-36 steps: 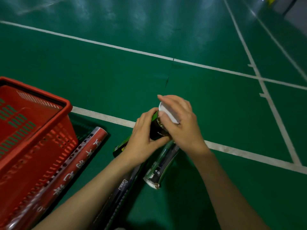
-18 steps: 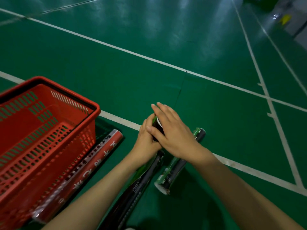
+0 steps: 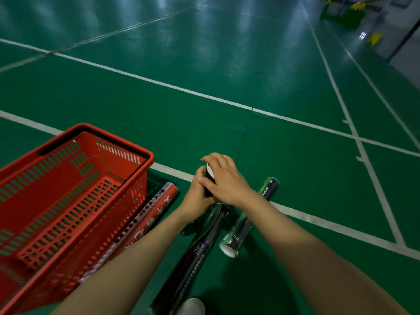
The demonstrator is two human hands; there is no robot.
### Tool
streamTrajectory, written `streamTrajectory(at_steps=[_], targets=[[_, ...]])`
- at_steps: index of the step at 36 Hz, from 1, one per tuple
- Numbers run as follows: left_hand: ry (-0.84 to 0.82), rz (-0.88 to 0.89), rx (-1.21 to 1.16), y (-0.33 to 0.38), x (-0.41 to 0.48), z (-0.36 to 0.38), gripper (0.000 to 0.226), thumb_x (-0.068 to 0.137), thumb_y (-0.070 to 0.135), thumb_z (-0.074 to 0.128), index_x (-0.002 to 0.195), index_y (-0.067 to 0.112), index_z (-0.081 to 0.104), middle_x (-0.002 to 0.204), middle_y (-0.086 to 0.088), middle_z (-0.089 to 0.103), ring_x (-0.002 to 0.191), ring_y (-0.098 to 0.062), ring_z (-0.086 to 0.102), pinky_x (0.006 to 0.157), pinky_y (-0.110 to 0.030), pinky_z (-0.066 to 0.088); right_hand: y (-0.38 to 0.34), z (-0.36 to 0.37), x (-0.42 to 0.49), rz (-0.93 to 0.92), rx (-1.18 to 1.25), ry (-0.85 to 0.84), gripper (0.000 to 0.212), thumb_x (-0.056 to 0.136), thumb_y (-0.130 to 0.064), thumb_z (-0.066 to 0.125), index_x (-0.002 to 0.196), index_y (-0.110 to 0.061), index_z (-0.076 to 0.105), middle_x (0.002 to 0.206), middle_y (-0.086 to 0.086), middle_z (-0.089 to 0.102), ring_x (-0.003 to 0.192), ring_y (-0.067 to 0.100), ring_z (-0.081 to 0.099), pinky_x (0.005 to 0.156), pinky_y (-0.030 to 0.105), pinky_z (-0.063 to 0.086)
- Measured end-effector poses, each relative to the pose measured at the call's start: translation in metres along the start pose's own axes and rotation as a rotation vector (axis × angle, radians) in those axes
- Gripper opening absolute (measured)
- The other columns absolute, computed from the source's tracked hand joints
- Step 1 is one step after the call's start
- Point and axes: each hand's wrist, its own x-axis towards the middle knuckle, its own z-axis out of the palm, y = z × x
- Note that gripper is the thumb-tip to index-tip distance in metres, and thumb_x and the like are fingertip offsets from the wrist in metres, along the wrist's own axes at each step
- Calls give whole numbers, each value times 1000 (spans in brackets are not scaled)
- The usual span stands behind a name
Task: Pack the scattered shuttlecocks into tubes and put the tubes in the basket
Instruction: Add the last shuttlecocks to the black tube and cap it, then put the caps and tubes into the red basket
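Observation:
My left hand [image 3: 196, 196] grips the upper end of a dark green shuttlecock tube [image 3: 208, 220] that leans up from the floor. My right hand [image 3: 226, 181] is cupped over the tube's top, fingers curled round a white cap [image 3: 210, 171] that sits on the tube's mouth. The red plastic basket [image 3: 136, 155] stands to the left with nothing visible inside it. No loose shuttlecocks are in view.
A red tube [image 3: 156, 212] lies against the basket's right side. A long black tube [image 3: 193, 255] and a green-black tube [image 3: 245, 220] lie on the green court floor under my arms. A white object [image 3: 191, 305] shows at the bottom edge. Yellow items stand far right.
My right hand has come down over the tube's top and now hides most of the white cap. Both hands stay on the tube. The view has swung, bringing more of the basket in.

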Motion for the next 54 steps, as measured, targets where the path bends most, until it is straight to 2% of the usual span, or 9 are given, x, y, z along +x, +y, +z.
streamTrajectory(at_steps=[12, 20, 26, 30, 34, 40, 45, 48, 54], targets=[[52, 17, -21, 3, -18, -28, 61, 78, -12, 59, 131, 1, 31, 125, -5, 44, 113, -3, 47, 88, -7, 40, -40, 14, 8, 0, -32, -14, 51, 97, -43, 41, 143, -24, 30, 152, -4, 23, 140, 20, 11, 113, 40, 22], [86, 45, -68, 0, -13, -50, 63, 77, -17, 59, 131, 1, 33, 124, -5, 48, 111, 16, 47, 90, -8, 40, -56, 13, 31, -39, 56, -37, 62, 98, -45, 40, 151, -22, 18, 156, -4, 20, 143, 15, 9, 114, 33, 15], [80, -85, -75, -5, -6, -49, 70, 77, 10, 77, 127, 21, 28, 128, -3, 49, 120, -15, 49, 101, -31, 43, -34, 11, 42, 35, 697, 108, 41, 101, -35, 39, 141, -29, 36, 147, -8, 39, 135, 7, 33, 113, 32, 26], [104, -99, -52, -2, 2, -32, 75, 75, 26, 78, 130, 21, 27, 131, -2, 43, 124, -15, 44, 106, -38, 40, -2, 19, 38, 178, 859, 243, 31, 101, -37, 34, 127, -28, 49, 129, -9, 52, 122, 8, 46, 103, 23, 36], [108, -78, 47, 2, 13, -17, 76, 78, 28, 76, 134, 19, 25, 133, 2, 33, 126, -14, 36, 109, -37, 36, 42, 36, 35, 454, 946, 327, 28, 101, -35, 38, 121, -18, 51, 118, -2, 56, 113, 17, 52, 97, 37, 44], [-53, -45, 154, 5, 34, 0, 80, 77, 43, 74, 137, 28, 23, 141, 1, 41, 128, -17, 42, 106, -45, 40, 134, 97, 20, 964, 532, -65, 56, 92, -25, 58, 136, 2, 35, 133, 17, 49, 119, 31, 51, 83, 27, 42], [-86, -21, 206, 9, 54, 17, 84, 77, 46, 72, 140, 21, 22, 141, -2, 38, 129, -19, 39, 105, -48, 40, 181, 165, -6, 1048, 293, -251, 65, 94, -27, 55, 145, -3, 25, 140, 20, 41, 124, 35, 47, 98, 37, 43], [-102, 4, 242, 7, 59, 21, 84, 79, 48, 70, 140, 19, 22, 141, -2, 38, 129, -18, 39, 103, -47, 41, 164, 174, -22, 1251, 580, -185, 104, 84, -20, 70, 149, -9, -11, 147, 26, 22, 129, 40, 38, 102, 41, 42], [-113, 22, 301, 10, 58, 33, 83, 80, 48, 69, 140, 16, 22, 142, -1, 36, 129, -18, 38, 102, -45, 41, 167, 200, -32, 1333, 866, -37, 102, 82, -12, 69, 145, -5, -11, 137, 24, 44, 112, 35, 53, 92, 32, 42]])
